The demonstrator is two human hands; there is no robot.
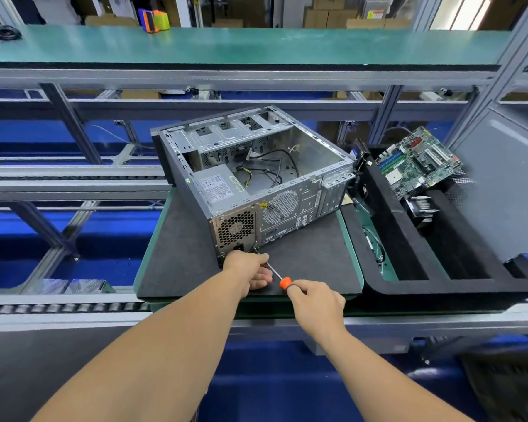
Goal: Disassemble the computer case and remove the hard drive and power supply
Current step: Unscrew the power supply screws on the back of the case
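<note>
An open grey computer case (305, 153) lies on its side on a dark foam pad (177, 251), its rear panel facing me. The power supply (218, 185) sits in the near left corner, its honeycomb fan grille (236, 229) facing me. Loose black and yellow cables (275, 172) lie on the case floor. My right hand (316, 303) grips the orange handle of a screwdriver (277, 275), whose tip points at the lower right corner of the power supply's rear plate. My left hand (250, 269) rests at that corner, fingers curled around the shaft near its tip.
A black foam tray (409, 269) stands to the right, holding a green motherboard (418, 161) and a heatsink (422, 208). A grey side panel (506, 190) leans at the far right. Roller conveyor rails (58, 307) run along the near edge. A green shelf (256, 47) spans the back.
</note>
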